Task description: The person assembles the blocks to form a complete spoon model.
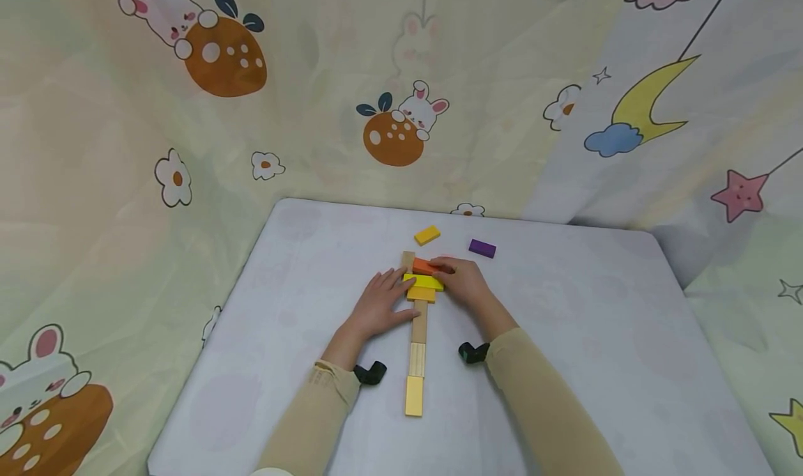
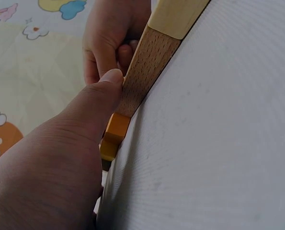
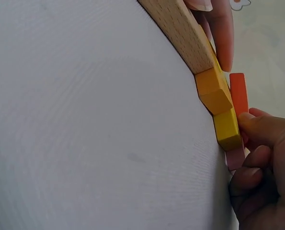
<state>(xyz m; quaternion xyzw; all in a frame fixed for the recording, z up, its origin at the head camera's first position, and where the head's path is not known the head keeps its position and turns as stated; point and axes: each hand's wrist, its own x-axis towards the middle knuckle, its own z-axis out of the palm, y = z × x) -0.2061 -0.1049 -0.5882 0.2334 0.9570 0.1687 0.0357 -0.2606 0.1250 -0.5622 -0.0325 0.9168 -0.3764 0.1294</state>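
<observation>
A column of natural wood blocks (image 1: 419, 321) lies on the table, with a yellow-orange block (image 1: 420, 295) and a bright yellow block (image 1: 429, 282) set crosswise near its far end. My right hand (image 1: 467, 282) pinches an orange block (image 1: 423, 266) between thumb and fingers; in the right wrist view the orange block (image 3: 238, 88) stands higher than the yellow block (image 3: 227, 128) beside it. My left hand (image 1: 379, 303) rests along the column's left side with fingers spread, the index fingertip at the yellow block. In the left wrist view its thumb (image 2: 96, 100) lies against a wood block (image 2: 149, 67).
Beyond the column lie a loose yellow block (image 1: 427, 235) and a purple block (image 1: 482, 248). A pink block (image 3: 235, 158) shows past the yellow one, partly behind my right hand. A patterned cloth (image 1: 314, 127) hangs behind the white table (image 1: 263, 364).
</observation>
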